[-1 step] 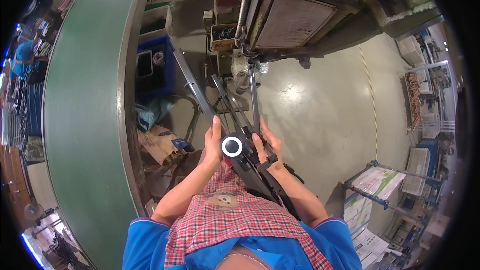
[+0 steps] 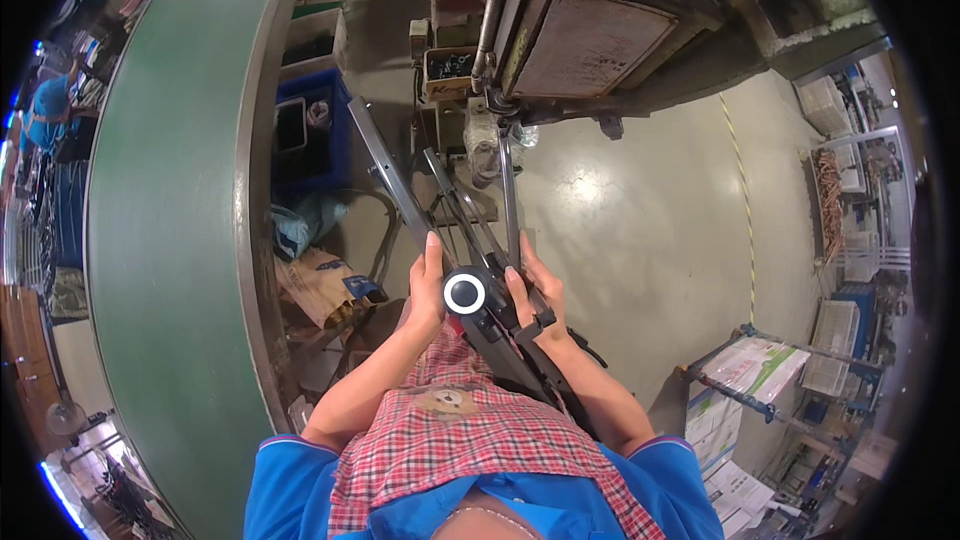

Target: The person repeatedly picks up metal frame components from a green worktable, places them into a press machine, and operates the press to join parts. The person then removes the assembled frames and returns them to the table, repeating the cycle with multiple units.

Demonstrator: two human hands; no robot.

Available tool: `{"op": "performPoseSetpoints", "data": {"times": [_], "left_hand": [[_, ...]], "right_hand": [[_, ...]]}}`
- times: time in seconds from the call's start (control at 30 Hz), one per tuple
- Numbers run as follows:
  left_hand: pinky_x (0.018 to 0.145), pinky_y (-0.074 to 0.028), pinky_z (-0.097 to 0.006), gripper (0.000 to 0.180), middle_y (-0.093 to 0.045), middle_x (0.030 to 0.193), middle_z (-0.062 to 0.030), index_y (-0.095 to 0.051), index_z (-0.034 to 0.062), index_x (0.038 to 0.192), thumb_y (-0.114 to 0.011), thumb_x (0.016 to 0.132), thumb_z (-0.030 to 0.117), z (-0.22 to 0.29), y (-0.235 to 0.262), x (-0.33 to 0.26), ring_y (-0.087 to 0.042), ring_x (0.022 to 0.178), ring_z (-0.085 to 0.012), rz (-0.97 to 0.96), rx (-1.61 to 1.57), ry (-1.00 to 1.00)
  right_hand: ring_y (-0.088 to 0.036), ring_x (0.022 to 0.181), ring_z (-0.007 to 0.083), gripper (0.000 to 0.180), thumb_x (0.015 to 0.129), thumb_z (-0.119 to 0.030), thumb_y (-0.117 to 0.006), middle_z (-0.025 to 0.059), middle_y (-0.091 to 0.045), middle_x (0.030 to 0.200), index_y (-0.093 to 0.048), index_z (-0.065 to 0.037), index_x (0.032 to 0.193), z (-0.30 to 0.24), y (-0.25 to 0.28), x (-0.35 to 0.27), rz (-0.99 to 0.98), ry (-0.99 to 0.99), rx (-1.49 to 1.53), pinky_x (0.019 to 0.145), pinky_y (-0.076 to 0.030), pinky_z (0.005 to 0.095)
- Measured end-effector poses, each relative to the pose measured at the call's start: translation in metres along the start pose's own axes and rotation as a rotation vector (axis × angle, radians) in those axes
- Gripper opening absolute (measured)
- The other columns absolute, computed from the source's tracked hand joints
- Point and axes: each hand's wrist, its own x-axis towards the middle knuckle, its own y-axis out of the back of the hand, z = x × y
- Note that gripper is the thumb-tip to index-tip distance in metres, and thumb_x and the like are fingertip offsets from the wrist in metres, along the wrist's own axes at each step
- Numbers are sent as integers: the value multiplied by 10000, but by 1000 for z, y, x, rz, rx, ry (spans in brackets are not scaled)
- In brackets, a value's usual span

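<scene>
A black folding metal tube frame (image 2: 388,170) is held in front of my body, its long tubes pointing away from me. At its joint sits a round black cap with a white ring (image 2: 464,294). My left hand (image 2: 426,290) is closed on the frame's left side beside this cap, thumb pointing forward. My right hand (image 2: 540,295) grips the right tube (image 2: 508,190), with thumb and fingers on either side of it. A black bracket-like piece (image 2: 535,327) lies across the heel of that hand. The frame's near end rests against my red checked apron (image 2: 440,420).
A long green-topped table (image 2: 170,240) runs along my left. Ahead stands a heavy worn machine (image 2: 600,45), with a box of small parts (image 2: 450,70) beside it. A blue crate (image 2: 325,175) and paper sack (image 2: 320,285) sit by the table; a cart (image 2: 750,370) stands right.
</scene>
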Motion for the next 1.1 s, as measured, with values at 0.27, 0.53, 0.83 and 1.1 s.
{"op": "performPoseSetpoints", "data": {"times": [0.27,0.53,0.83,1.1], "left_hand": [[617,-414,-267,534,-520,722,-30,-532,34,787,-512,906,554,-3,0,5,-497,663,-122,-3,143,-25],[934,-402,-439,300,-568,1056,-160,-542,2,984,-692,786,170,108,-49,13,-548,990,-298,-123,971,-1376],[577,-468,-415,523,-585,532,-129,-616,56,514,-487,862,423,84,-115,60,-593,538,-331,-1012,1676,-1334],[614,-468,-411,412,-607,593,-111,-632,61,597,-530,846,373,65,-109,75,-609,613,-316,-946,1698,-1257]], "right_hand": [[-384,615,45,506,941,-97,-543,-33,-466,694,-368,15,1402,16,-2,7,62,137,26,555,-350,198],[-401,603,58,476,938,-102,-541,-17,-474,683,-406,32,1375,1,8,8,40,120,-67,554,-362,205],[-411,595,60,369,931,-137,-558,-3,-476,649,-505,66,1234,-9,7,7,27,6,-56,545,-353,222],[-358,593,47,388,925,-159,-575,-38,-411,647,-506,82,1220,19,5,13,25,-26,-60,514,-299,228]]}}
